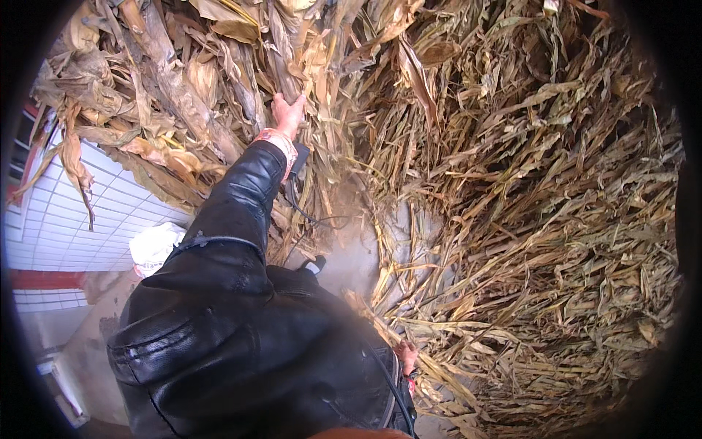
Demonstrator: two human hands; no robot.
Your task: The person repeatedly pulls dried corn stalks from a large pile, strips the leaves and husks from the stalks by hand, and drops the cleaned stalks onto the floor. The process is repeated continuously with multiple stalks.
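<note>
Dried corn stalks with curled leaves (208, 88) stand piled against a wall at the upper left. My left hand (289, 114), at the end of a black leather sleeve, has its fingers closed around a stalk in that pile. A small black device with a cable hangs beside this wrist. Low in the view, at the front edge of my jacket, my right hand (406, 355) is partly hidden; it touches dry stalks and leaves (439, 378), and whether it grips them is unclear. A broad heap of dried corn stalks (537, 219) fills the right side.
White tiled wall (104, 203) with a red band lies to the left. A white sack (156, 247) is near my left elbow. Dusty concrete floor (354, 263) shows between the stalk piles, with my shoe (315, 265) on it. Loose stalks lie across the floor.
</note>
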